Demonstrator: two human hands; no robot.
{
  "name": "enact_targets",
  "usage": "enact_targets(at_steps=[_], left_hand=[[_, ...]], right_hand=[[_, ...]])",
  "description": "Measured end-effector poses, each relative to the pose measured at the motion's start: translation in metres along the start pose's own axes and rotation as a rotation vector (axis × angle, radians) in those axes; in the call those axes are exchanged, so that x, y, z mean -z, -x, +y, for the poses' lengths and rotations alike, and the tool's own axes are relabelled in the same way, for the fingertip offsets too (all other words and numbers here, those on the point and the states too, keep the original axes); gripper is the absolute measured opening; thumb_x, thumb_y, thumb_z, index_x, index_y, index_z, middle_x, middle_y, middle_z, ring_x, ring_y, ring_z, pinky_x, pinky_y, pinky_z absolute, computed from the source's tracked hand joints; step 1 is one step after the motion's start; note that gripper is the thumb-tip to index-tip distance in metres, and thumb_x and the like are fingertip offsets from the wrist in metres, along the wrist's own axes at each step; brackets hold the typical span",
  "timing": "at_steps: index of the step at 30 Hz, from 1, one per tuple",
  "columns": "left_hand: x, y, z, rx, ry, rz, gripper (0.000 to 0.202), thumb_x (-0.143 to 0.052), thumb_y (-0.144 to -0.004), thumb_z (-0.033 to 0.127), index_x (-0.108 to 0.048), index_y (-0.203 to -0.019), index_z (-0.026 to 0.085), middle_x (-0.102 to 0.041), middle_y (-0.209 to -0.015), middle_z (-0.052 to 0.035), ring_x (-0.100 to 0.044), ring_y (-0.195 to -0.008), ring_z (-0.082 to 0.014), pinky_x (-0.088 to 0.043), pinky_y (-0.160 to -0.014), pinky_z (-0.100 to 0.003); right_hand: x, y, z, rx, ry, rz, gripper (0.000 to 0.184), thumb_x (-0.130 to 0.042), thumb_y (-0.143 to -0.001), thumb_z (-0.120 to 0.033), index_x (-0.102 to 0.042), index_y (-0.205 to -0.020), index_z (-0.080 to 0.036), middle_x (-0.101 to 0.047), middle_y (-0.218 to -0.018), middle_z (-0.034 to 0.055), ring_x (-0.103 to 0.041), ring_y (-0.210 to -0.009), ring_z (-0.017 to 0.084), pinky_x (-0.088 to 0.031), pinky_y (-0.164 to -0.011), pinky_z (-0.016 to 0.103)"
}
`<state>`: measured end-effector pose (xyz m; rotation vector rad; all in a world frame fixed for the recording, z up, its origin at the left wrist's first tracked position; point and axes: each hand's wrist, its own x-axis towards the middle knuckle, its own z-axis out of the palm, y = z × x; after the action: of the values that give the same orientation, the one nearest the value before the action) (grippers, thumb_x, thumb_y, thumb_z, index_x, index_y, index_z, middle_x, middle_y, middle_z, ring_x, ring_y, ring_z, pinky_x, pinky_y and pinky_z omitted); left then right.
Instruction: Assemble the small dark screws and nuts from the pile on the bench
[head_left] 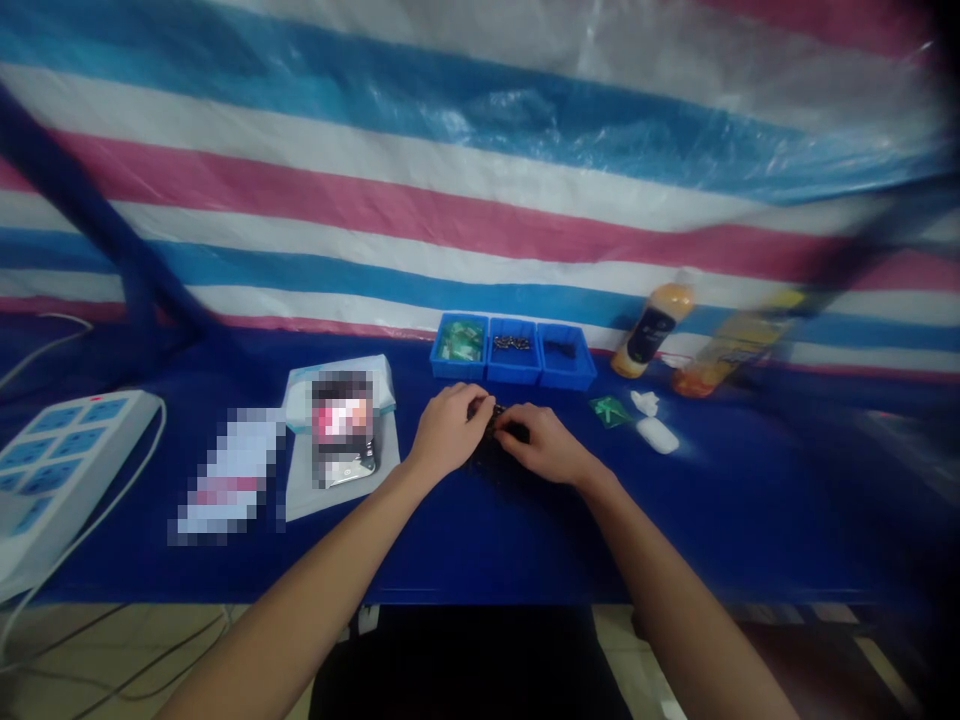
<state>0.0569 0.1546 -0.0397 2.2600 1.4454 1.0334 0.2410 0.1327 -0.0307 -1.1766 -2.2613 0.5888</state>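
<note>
My left hand and my right hand are close together over the middle of the blue table, fingers curled inward. Both hands have thumb and fingers pinched, and whatever small thing they hold is mostly hidden. A small dark heap lies on the table beneath and between them; its pieces are too dark to name. Just beyond the hands stand three joined blue bins. The left bin holds green packets, the middle bin small shiny metal pieces, and the right bin dark bits.
To the right lie a green packet, a crumpled white piece and a white rounded case. Two drink bottles stand behind them. On the left are a phone on a white packet and a power strip.
</note>
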Motion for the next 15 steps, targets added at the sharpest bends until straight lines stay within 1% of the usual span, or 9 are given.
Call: enact_targets(at_steps=[2,4,9,12,15], left_hand=[[0.0020,-0.0002,0.0022,-0.017,0.019,-0.006,0.028,-0.042,-0.098,0.035,-0.061,-0.082,0.020,-0.062,-0.079,-0.0020,-0.057,-0.081,-0.0189,-0.041,-0.074,-0.032],[0.0033,-0.0004,0.0042,-0.043,0.025,-0.033,0.035,-0.039,-0.099,0.038,-0.058,-0.077,0.019,-0.060,-0.076,-0.0019,-0.056,-0.078,-0.0183,-0.040,-0.072,-0.031],[0.0034,0.0001,0.0075,-0.135,0.018,-0.133,0.036,-0.037,-0.100,0.036,-0.054,-0.072,0.019,-0.058,-0.072,-0.0008,-0.055,-0.074,-0.0175,-0.037,-0.069,-0.031],[0.0036,0.0005,0.0088,-0.161,0.028,-0.167,0.036,-0.036,-0.101,0.034,-0.053,-0.072,0.019,-0.058,-0.072,-0.0005,-0.055,-0.074,-0.0171,-0.036,-0.068,-0.031],[0.0044,0.0009,0.0101,-0.142,0.056,-0.159,0.034,-0.034,-0.101,0.033,-0.053,-0.076,0.019,-0.058,-0.073,-0.0006,-0.055,-0.074,-0.0171,-0.037,-0.069,-0.032]], right_hand=[[0.0007,-0.0006,0.0019,-0.019,-0.073,0.059,0.011,-0.057,-0.088,-0.022,-0.066,-0.093,-0.021,-0.069,-0.088,0.0006,-0.059,-0.079,0.015,-0.041,-0.078,0.030],[0.0013,-0.0012,0.0036,-0.039,-0.146,0.126,0.011,-0.059,-0.088,-0.024,-0.067,-0.095,-0.021,-0.070,-0.089,0.0006,-0.062,-0.080,0.015,-0.044,-0.076,0.028],[0.0014,-0.0027,0.0057,-0.017,-0.262,0.267,0.012,-0.064,-0.086,-0.029,-0.068,-0.093,-0.020,-0.069,-0.090,0.0017,-0.064,-0.083,0.016,-0.048,-0.079,0.028],[0.0005,-0.0033,0.0061,-0.026,-0.305,0.289,0.012,-0.067,-0.084,-0.031,-0.068,-0.090,-0.020,-0.069,-0.087,0.0019,-0.064,-0.081,0.016,-0.048,-0.077,0.028],[0.0008,-0.0039,0.0050,-0.045,-0.359,0.289,0.019,-0.069,-0.082,-0.036,-0.067,-0.092,-0.020,-0.068,-0.087,0.0022,-0.063,-0.081,0.016,-0.048,-0.078,0.028]])
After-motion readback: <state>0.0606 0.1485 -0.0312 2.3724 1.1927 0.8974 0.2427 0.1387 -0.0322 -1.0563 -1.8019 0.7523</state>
